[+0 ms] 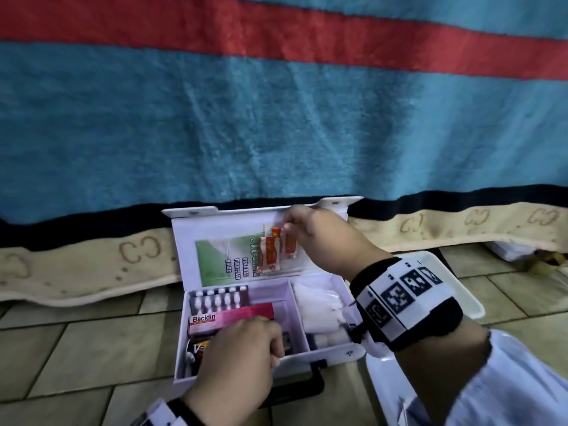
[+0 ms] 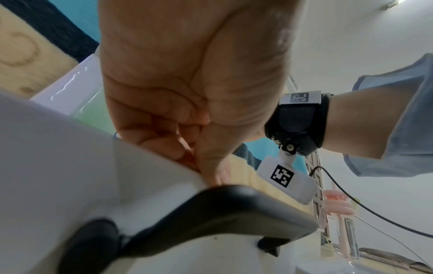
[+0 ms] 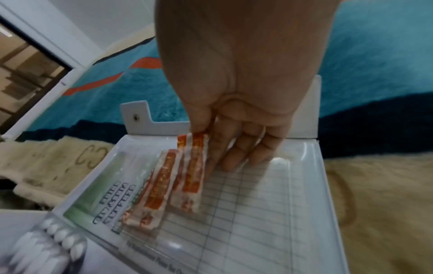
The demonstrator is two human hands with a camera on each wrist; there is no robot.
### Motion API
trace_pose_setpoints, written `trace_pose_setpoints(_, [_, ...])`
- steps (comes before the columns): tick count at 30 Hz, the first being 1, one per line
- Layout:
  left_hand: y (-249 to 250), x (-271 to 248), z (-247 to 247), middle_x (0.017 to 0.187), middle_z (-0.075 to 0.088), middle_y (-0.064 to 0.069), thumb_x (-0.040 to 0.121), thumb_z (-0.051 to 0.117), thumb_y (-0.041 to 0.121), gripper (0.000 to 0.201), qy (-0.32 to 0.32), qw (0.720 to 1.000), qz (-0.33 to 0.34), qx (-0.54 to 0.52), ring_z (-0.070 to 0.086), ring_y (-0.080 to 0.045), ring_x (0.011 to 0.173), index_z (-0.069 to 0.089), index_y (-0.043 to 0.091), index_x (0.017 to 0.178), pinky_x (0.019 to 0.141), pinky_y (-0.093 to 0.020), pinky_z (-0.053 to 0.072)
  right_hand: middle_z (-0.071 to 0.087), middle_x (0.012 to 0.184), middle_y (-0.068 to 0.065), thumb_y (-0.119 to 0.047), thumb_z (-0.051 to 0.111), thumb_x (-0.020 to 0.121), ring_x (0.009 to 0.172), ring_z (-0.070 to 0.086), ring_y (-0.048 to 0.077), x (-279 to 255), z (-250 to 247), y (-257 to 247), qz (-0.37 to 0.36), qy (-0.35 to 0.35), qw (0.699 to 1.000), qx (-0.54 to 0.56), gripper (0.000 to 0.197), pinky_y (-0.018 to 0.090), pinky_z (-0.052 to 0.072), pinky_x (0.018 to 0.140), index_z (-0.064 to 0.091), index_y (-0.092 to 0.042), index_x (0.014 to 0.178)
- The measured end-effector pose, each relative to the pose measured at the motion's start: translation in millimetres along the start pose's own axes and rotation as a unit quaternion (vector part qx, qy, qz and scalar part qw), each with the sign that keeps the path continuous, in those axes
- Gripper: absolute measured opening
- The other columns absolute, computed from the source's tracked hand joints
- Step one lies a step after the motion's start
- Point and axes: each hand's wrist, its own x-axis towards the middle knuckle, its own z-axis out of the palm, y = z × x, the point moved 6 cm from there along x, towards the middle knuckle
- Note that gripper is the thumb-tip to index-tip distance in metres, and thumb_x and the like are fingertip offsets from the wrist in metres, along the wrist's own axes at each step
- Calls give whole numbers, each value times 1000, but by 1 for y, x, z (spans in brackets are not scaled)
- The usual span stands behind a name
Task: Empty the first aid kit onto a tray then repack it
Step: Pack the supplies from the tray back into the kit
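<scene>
The white first aid kit (image 1: pixel 322 353) lies open on the tiled floor, its lid (image 1: pixel 184 241) propped upright. My right hand (image 1: pixel 295 224) reaches to the lid's clear pocket and pinches the top of an orange-and-white sachet (image 3: pixel 193 172); a second sachet (image 3: pixel 154 189) hangs beside it. My left hand (image 1: pixel 264 336) grips the kit's front wall (image 2: pixel 70 166) above the black handle (image 2: pixel 222 213), thumb outside, fingers curled inside. Inside lie a pink Bacidin box (image 1: pixel 230 318), a blister pack (image 1: pixel 218 298) and white dressings (image 1: pixel 319 305). The white tray (image 1: pixel 467 299) sits right of the kit.
A green first aid guide (image 3: pixel 93 194) and a ruled chart (image 3: pixel 269 204) sit in the lid pocket. A blue, red and black blanket (image 1: pixel 276 133) hangs directly behind the kit over a beige mat (image 1: pixel 76 262). Tiled floor (image 1: pixel 92 348) lies to the left.
</scene>
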Motion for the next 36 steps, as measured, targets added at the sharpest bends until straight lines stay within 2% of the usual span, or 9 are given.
trace_pose_setpoints(5, [1, -2, -1, 84, 59, 19, 79, 60, 17, 23, 5, 1000, -6, -12, 55, 0, 83, 49, 32, 66, 75, -20, 45, 68, 85, 2, -31, 47, 95, 93, 61, 26, -3, -5, -10, -2, -1, 997, -79, 22, 26, 33, 75, 65, -22, 86])
trace_pose_setpoints(8, [3, -3, -3, 83, 57, 19, 79, 59, 18, 19, 7, 1000, -8, -11, 56, -2, 85, 52, 33, 72, 78, -21, 46, 54, 74, -2, -38, 41, 97, 101, 52, 26, -7, 0, -11, 5, -23, 992, -122, 38, 35, 32, 89, 49, -23, 63])
trace_pose_setpoints(13, [4, -3, -5, 80, 55, 19, 79, 60, 20, 16, 5, 1000, -17, -7, 56, -3, 86, 52, 33, 73, 77, -21, 45, 67, 99, -3, -47, 40, 95, 114, 45, 22, -9, 6, -11, 14, -25, 992, -123, 28, 39, 22, 97, 62, -32, 103])
trace_pose_setpoints(18, [5, -4, -6, 78, 55, 19, 79, 59, 18, 20, 7, 1000, -16, 6, 55, -1, 82, 49, 31, 67, 75, -21, 46, 67, 98, -1, -45, 41, 95, 107, 54, 23, -12, 3, -12, 12, -8, 992, -127, 31, 37, 25, 88, 65, -26, 92])
trace_pose_setpoints(21, [5, -2, -6, 69, 54, 17, 78, 59, 14, 29, 7, 1000, -7, 19, 48, 4, 68, 45, 31, 60, 64, -18, 39, 66, 116, -3, -38, 46, 94, 111, 58, 20, -22, -13, -14, -8, 33, 995, -92, 27, 36, 32, 100, 66, -29, 110])
trace_pose_setpoints(25, [3, 0, -5, 62, 52, 14, 78, 60, 12, 29, 1, 1000, -13, 29, 42, 8, 59, 46, 29, 59, 52, -8, 28, 72, 100, -9, -23, 61, 88, 92, 62, 1, -63, -60, -4, -40, 152, 987, 38, 18, 7, 42, 83, 73, -23, 102])
trace_pose_setpoints(28, [3, 2, -6, 61, 54, 14, 78, 62, 12, 28, 1, 1000, -19, 24, 44, 8, 60, 50, 30, 60, 52, -6, 28, 72, 83, -12, -19, 65, 86, 77, 63, 2, -112, -93, 36, 38, 165, 983, 66, 11, 7, 43, 69, 75, -23, 90])
trace_pose_setpoints(32, [4, 3, -7, 62, 58, 15, 77, 65, 13, 24, -18, 999, -16, 29, 49, 6, 64, 55, 29, 62, 52, -9, 30, 66, 67, -5, -18, 65, 85, 60, 58, 3, -187, -112, 106, 160, 158, 970, -96, 9, 16, 44, 58, 72, -19, 79])
trace_pose_setpoints(36, [5, 2, -8, 63, 63, 14, 75, 69, 15, 20, -37, 999, -22, 26, 53, 5, 64, 60, 27, 62, 53, -12, 33, 68, 94, -5, -29, 64, 85, 80, 60, 12, -254, -79, 174, 317, -33, 928, -192, 9, 25, 47, 70, 66, -31, 94])
